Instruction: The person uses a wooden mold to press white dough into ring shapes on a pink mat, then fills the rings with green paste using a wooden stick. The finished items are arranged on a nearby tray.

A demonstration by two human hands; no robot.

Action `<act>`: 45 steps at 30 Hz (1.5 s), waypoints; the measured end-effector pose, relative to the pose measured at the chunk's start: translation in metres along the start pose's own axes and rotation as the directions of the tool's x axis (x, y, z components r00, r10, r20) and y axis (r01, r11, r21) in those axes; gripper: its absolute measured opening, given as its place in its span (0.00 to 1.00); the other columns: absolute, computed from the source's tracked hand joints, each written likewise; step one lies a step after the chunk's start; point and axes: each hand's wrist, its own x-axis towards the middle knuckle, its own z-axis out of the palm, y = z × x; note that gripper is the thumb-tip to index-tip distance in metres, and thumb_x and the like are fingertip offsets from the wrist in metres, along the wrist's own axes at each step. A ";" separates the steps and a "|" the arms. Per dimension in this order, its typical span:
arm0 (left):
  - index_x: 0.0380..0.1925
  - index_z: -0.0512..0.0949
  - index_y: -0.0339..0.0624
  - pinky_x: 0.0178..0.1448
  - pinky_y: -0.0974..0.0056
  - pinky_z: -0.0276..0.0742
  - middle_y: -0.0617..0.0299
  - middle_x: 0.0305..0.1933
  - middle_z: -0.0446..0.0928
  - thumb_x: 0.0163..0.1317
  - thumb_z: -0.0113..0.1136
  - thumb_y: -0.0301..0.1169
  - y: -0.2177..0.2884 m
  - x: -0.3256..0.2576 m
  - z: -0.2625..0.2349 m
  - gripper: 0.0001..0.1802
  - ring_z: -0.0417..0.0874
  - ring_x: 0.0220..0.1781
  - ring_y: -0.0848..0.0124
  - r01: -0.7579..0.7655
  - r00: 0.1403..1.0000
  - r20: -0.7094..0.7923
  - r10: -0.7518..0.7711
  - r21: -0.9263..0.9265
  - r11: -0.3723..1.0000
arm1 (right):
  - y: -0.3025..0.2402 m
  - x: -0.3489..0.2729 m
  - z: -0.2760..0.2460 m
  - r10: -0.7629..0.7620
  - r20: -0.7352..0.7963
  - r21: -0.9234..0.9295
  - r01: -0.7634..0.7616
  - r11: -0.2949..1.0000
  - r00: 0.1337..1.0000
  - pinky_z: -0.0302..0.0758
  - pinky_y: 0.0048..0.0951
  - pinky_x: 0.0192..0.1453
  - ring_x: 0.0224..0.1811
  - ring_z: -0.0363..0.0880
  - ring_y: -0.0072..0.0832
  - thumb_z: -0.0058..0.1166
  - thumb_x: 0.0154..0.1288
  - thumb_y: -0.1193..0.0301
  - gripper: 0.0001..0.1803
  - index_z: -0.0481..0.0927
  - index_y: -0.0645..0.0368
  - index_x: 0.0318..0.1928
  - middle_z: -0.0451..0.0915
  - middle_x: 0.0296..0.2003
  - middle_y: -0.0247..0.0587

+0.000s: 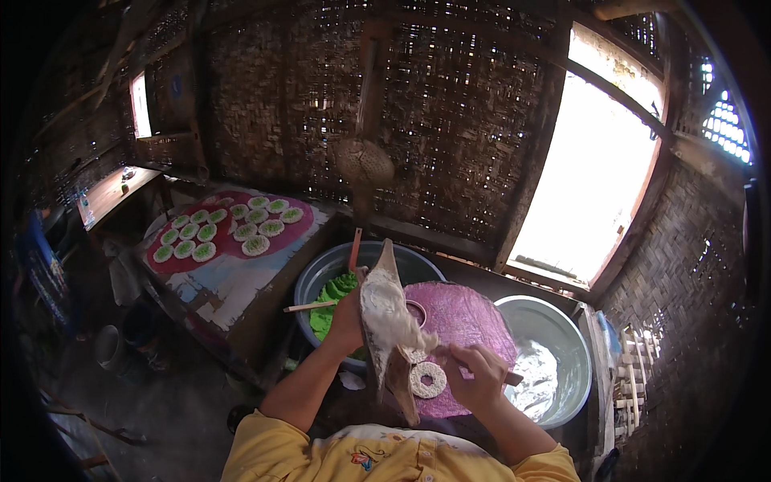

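Note:
My left hand (348, 323) is closed round the edge of a long pointed wooden board (387, 265), which I hold tilted. White sticky, grainy stuff (385, 309) clings to its face and hangs off toward the right. My right hand (475, 376) grips a flat wooden stick (515, 378), whose far end meets the white stuff. Just below lies a white grainy ring (418, 387) with a hole in its middle, on a round purple sheet (474, 321). Part of another white round piece (414, 354) shows above it. A small ring-shaped rim (417, 312) is partly hidden behind the board.
A large grey-blue basin (309, 277) holds a green mass (327, 305) and wooden-handled tools. On the right stands a pale basin (580, 361) with white, shiny contents. At the left, a low platform (241, 301) bears several white rounds with green centres (206, 233). A woven wall (450, 120) rises behind.

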 end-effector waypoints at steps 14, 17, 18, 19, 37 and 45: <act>0.49 0.70 0.41 0.47 0.59 0.78 0.61 0.44 0.75 0.52 0.64 0.25 -0.008 0.015 -0.002 0.23 0.77 0.43 0.71 0.142 0.990 0.057 -0.132 -0.501 0.854 | 0.008 -0.010 -0.032 0.174 0.242 0.242 -0.233 0.942 0.954 0.72 0.24 0.22 0.21 0.79 0.24 0.63 0.46 0.80 0.11 0.78 0.62 0.34 0.81 0.23 0.39; 0.42 0.74 0.42 0.39 0.65 0.77 0.63 0.36 0.75 0.44 0.71 0.25 0.012 0.011 -0.013 0.24 0.76 0.38 0.73 -0.155 0.988 -0.015 0.154 -0.027 0.988 | 0.033 -0.022 -0.070 0.472 0.094 0.160 -0.481 0.862 0.877 0.76 0.24 0.30 0.27 0.82 0.30 0.63 0.48 0.77 0.08 0.81 0.58 0.32 0.82 0.27 0.41; 0.39 0.75 0.42 0.36 0.68 0.77 0.64 0.33 0.74 0.41 0.74 0.26 0.020 0.009 -0.016 0.23 0.76 0.35 0.74 -0.136 0.990 -0.046 0.133 -0.064 0.989 | 0.046 -0.029 -0.094 0.550 0.045 -0.018 -0.550 0.835 0.834 0.77 0.26 0.32 0.29 0.83 0.31 0.63 0.49 0.77 0.07 0.81 0.59 0.32 0.82 0.29 0.42; 0.39 0.75 0.42 0.39 0.67 0.77 0.64 0.34 0.74 0.42 0.74 0.27 0.028 0.005 -0.020 0.23 0.77 0.34 0.74 -0.147 0.989 -0.040 0.142 -0.141 0.979 | 0.058 -0.039 -0.115 0.599 -0.010 -0.310 -0.572 0.760 0.801 0.76 0.30 0.36 0.31 0.82 0.35 0.64 0.48 0.75 0.09 0.81 0.59 0.33 0.82 0.29 0.45; 0.45 0.72 0.38 0.60 0.57 0.70 0.53 0.52 0.68 0.52 0.66 0.35 0.069 0.014 0.038 0.22 0.76 0.50 0.65 -0.228 0.937 0.154 0.315 -0.413 0.882 | 0.019 -0.031 -0.009 -0.083 0.822 0.284 -0.533 -0.797 0.563 0.74 0.30 0.38 0.40 0.76 0.36 0.41 0.46 0.27 0.58 0.51 0.57 0.67 0.66 0.55 0.58; 0.50 0.72 0.47 0.62 0.55 0.63 0.62 0.50 0.74 0.46 0.68 0.46 0.017 0.007 -0.018 0.31 0.74 0.54 0.66 -0.321 0.804 0.565 0.188 0.144 0.936 | 0.012 0.049 -0.013 0.415 0.577 0.736 -0.668 0.108 0.703 0.75 0.33 0.26 0.37 0.78 0.41 0.63 0.48 0.70 0.54 0.41 0.44 0.70 0.63 0.57 0.63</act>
